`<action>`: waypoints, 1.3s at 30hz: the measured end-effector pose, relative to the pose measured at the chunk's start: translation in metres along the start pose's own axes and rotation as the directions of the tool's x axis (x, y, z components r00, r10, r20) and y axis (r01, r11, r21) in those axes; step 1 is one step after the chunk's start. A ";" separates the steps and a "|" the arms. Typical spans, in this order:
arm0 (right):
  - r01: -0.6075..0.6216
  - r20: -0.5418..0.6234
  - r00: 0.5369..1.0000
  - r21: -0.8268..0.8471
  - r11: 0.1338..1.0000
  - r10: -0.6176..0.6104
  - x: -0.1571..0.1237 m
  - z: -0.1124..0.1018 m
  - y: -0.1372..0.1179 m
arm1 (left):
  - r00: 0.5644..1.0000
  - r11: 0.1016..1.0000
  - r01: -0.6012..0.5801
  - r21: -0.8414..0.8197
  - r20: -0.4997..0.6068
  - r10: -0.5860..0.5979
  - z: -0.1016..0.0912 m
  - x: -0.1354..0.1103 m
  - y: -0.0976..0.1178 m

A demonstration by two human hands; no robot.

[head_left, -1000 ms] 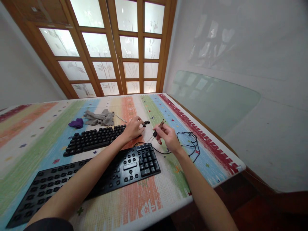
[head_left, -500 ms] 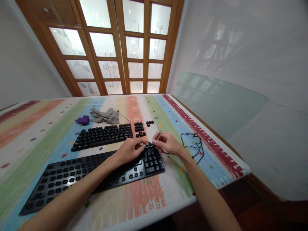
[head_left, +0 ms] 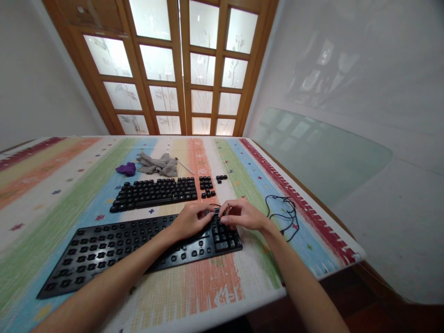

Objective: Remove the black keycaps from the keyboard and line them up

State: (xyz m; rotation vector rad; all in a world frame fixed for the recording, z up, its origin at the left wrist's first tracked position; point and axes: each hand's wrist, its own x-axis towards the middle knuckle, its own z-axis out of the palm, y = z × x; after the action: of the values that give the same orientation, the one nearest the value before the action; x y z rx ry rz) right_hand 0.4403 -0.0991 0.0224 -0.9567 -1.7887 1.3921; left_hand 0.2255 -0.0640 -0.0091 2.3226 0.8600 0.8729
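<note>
A black keyboard (head_left: 138, 240) lies at a slant before me, most of its keycaps off and the number pad keys (head_left: 222, 236) on. My left hand (head_left: 192, 219) rests over its upper right part, thumb and index finger closed together near the number pad's top edge. Whatever they hold is hidden. My right hand (head_left: 241, 213) is bent over the upper number pad keys, its thumb and fingertips pinched close together. A small dark tip shows between the fingers, too small to name. The two hands' fingertips are a short gap apart.
Removed keycaps (head_left: 156, 192) stand in rows behind the keyboard, with smaller groups (head_left: 207, 182) to their right. A grey cloth (head_left: 159, 165), a purple cloth (head_left: 126, 169) and a thin rod (head_left: 185, 166) lie farther back. A black cable (head_left: 282, 212) is coiled at the right.
My right hand has come down onto the upper number pad keys, its fingers curling in. My left hand stays by the pad's top edge. The whole view has shifted slightly.
</note>
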 end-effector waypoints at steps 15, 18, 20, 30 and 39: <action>-0.006 -0.435 0.899 0.075 0.997 0.038 0.017 0.006 0.014 | 0.998 0.997 0.059 -0.047 0.013 -0.058 0.001 0.000 -0.001; 0.039 -0.450 0.893 0.136 0.990 0.026 0.014 -0.002 0.012 | 0.998 0.995 0.069 -0.075 0.010 -0.068 -0.002 0.000 0.001; 0.090 -0.458 0.889 0.167 0.982 -0.004 0.011 -0.007 0.010 | 0.999 0.995 0.055 -0.088 0.005 -0.054 -0.004 0.000 0.003; 0.199 -0.421 0.901 0.180 0.963 -0.107 0.006 -0.009 0.004 | 0.992 0.964 0.105 -0.243 0.094 -0.084 -0.003 0.005 0.012; 0.253 -0.408 0.900 0.198 0.947 -0.155 0.004 -0.018 0.008 | 0.986 0.936 0.140 -0.322 0.133 -0.102 -0.005 0.022 0.021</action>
State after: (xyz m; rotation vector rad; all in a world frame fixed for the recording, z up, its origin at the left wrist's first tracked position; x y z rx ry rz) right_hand 0.4550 -0.0859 0.0182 -0.8151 -1.3407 1.1618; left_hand 0.2428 -0.0617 0.0157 1.9847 0.7365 0.7586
